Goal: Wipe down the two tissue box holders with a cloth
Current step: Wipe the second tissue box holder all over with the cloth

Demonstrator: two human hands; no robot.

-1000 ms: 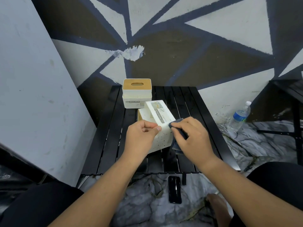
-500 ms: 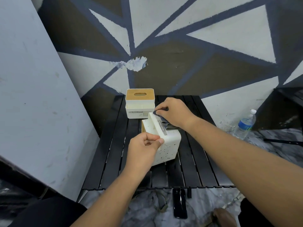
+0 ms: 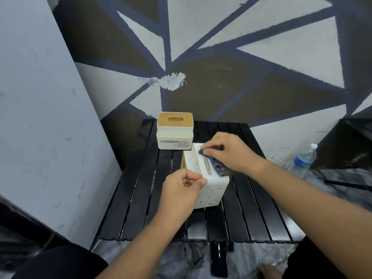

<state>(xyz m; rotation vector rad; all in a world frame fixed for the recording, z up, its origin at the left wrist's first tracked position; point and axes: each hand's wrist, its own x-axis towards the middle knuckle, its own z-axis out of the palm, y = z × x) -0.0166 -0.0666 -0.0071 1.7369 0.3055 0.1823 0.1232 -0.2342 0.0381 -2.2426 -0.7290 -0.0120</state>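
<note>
White near holder (image 3: 211, 190): tipped on its side at mid-table, speckled base facing me, labelled side up. Touches nothing else on the black slatted table (image 3: 251, 218).
Long axis: the upward face and its label strip run away-and-toward the person, near end skewed slightly to their right.
Left hand (image 3: 181, 188): fingers curled, thumb and forefinger pinching the near-left corner of the near holder. Acts as the clamp.
Right hand (image 3: 229, 152): comes in from the right across the top face, fingers bent over the dark blue cloth (image 3: 218, 168) and pressing it onto the face just right of the label.
Cloth position: bunched under palm and fingertips, sitting at the far half of that face.
Key relation: near half of the top face lies between the two hands, open to a pull toward the body along the long axis. Right hand is the nearer one for it.
Far holder (image 3: 174, 135): upright, wood lid on top, just behind and left of the near holder, apart from it. Neither hand on it; left hand is the nearer.
Judgement: first holder mid-wipe, second probably not yet started.
Risk: a hard stroke could skid the tipped holder if the pinch slackens.
</note>
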